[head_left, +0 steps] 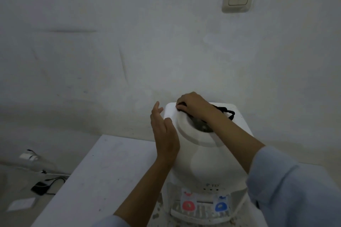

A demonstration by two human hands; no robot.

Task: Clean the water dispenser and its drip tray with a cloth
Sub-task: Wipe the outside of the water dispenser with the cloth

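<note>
Wall (166,51) close behind water dispenser (208,162), little room there. Table (110,167) surface left of dispenser open. Right forearm (230,131) crosses dispenser top; left hand (164,131) against its left flank.

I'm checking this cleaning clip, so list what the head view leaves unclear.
- Dark cloth: mostly hidden under the right hand and its forearm; only a dark strip shows.
- Bottle well atop the water dispenser: half covered by that forearm, dim.
- Drip tray: cut off by the bottom edge.
- Logo: too small to read.
- Left hand: contact with the dispenser's side unclear.
</note>
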